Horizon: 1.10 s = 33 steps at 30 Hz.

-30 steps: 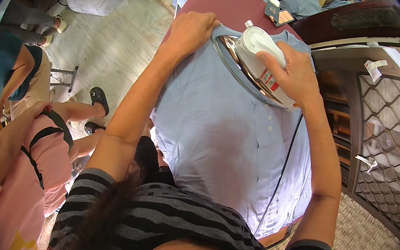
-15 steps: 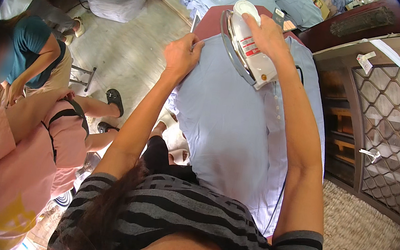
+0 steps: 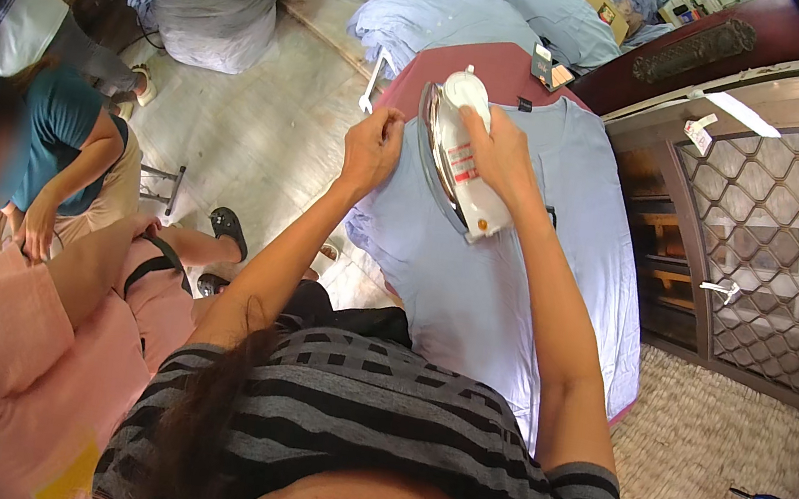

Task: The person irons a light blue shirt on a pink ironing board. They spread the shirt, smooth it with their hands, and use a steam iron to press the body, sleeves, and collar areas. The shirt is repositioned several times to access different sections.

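A light blue shirt point(image 3: 594, 215) is spread over an ironing board with a dark red cover point(image 3: 490, 58). My right hand point(image 3: 503, 152) is wrapped round the handle of a white steam iron point(image 3: 458, 156) with a shiny metal edge. The iron rests on the upper left part of the shirt, its underside hidden. At the shirt's left edge my left hand point(image 3: 372, 153) is closed, fingers curled on the fabric; how much cloth it pinches is hidden. A small dark label point(image 3: 525, 105) shows at the shirt's neckline.
Blue garments point(image 3: 450, 16) are heaped beyond the board, near a phone point(image 3: 543, 65). A dark metal lattice gate point(image 3: 776, 228) stands at right above a shaggy rug point(image 3: 700, 420). On the left, a co-worker in a teal top point(image 3: 68, 120) sits by pink cloth point(image 3: 29, 382).
The iron in my right hand has come nearer to me and leftward, uncovering the neckline. My left hand stays closed at the shirt's left edge. The whole view has shifted a little.
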Each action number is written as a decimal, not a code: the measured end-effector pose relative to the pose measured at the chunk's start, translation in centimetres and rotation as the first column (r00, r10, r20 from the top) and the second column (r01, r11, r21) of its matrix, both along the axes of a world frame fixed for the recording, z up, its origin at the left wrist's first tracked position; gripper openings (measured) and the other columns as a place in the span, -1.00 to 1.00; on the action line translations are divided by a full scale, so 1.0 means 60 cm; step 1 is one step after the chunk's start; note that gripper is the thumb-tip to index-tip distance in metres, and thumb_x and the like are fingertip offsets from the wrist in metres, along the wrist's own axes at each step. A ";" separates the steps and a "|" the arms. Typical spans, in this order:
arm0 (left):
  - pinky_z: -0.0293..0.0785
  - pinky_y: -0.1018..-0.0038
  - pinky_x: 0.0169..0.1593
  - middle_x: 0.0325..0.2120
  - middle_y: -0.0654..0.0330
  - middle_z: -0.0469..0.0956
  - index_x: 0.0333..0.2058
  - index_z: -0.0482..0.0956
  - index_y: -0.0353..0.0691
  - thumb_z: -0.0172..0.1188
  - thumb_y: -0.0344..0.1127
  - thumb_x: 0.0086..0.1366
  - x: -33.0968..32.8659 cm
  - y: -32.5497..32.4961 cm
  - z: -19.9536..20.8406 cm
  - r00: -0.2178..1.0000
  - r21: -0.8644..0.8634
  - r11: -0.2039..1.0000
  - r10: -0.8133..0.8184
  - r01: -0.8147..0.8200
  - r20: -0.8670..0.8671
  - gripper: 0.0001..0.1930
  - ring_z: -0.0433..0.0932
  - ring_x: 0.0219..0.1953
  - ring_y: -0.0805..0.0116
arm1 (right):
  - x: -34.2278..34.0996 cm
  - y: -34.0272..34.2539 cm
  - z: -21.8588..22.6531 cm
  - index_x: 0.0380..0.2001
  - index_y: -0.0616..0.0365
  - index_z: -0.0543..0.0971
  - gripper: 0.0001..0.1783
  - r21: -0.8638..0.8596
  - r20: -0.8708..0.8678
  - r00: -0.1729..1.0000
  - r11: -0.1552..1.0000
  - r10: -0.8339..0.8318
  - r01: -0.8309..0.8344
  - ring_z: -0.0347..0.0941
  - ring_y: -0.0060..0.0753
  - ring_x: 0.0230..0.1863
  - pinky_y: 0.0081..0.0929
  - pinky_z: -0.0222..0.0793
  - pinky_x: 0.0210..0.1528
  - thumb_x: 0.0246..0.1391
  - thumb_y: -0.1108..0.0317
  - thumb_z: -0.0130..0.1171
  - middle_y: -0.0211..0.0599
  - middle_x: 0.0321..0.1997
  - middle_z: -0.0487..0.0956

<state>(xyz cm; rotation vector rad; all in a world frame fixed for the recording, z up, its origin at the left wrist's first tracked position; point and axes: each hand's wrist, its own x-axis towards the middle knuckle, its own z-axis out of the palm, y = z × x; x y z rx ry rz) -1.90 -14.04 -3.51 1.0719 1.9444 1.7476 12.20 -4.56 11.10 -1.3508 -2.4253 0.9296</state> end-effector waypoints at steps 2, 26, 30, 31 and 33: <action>0.41 0.45 -0.33 -0.49 0.13 0.56 -0.19 0.56 -0.29 0.18 -0.34 0.34 -0.001 -0.013 -0.006 1.000 0.070 0.997 -0.021 0.020 0.015 -0.84 0.46 -0.46 0.45 | -0.030 0.024 -0.002 -0.27 0.48 0.51 -0.34 0.035 -0.011 1.000 0.999 0.009 -0.009 0.55 0.37 -0.14 -0.02 0.41 -0.06 0.24 -0.11 0.01 0.43 -0.25 0.57; 0.20 0.65 -0.41 -0.51 0.44 0.28 -0.20 0.40 -0.21 0.15 -0.46 0.35 -0.051 -0.026 -0.073 0.897 0.181 0.945 -0.316 0.271 0.307 -0.89 0.23 -0.48 0.66 | -0.013 -0.035 -0.005 -0.20 0.35 0.50 -0.49 0.043 -0.020 1.000 0.999 -0.019 0.020 0.52 0.42 -0.17 0.10 0.39 -0.08 0.30 -0.01 0.02 0.36 -0.26 0.58; 0.23 0.64 -0.29 -0.41 0.39 0.30 -0.20 0.39 -0.21 0.12 -0.45 0.39 -0.051 -0.025 -0.063 0.885 0.148 0.928 -0.372 0.343 0.280 -0.92 0.25 -0.38 0.62 | -0.039 -0.006 -0.012 -0.18 0.29 0.51 -0.53 0.105 -0.136 0.989 0.992 -0.055 0.069 0.55 0.35 -0.26 0.10 0.44 -0.18 0.27 0.00 0.05 0.21 -0.30 0.62; 0.24 0.63 -0.30 -0.41 0.39 0.30 -0.20 0.39 -0.22 0.12 -0.44 0.40 -0.055 -0.024 -0.065 0.877 0.192 0.918 -0.389 0.346 0.283 -0.92 0.25 -0.38 0.61 | -0.043 -0.004 -0.011 -0.21 0.29 0.50 -0.53 0.082 -0.092 0.994 0.995 -0.056 0.063 0.50 0.39 -0.17 0.09 0.39 -0.14 0.29 -0.01 0.03 0.28 -0.24 0.58; 0.24 0.66 -0.30 -0.40 0.39 0.33 -0.20 0.36 -0.21 0.11 -0.45 0.41 -0.056 -0.031 -0.059 0.866 0.162 0.914 -0.406 0.373 0.292 -0.91 0.27 -0.37 0.64 | -0.025 -0.002 -0.038 -0.26 0.35 0.50 -0.49 0.138 -0.006 1.000 0.990 -0.002 0.003 0.51 0.39 -0.22 0.06 0.39 -0.16 0.29 -0.02 0.02 0.32 -0.29 0.57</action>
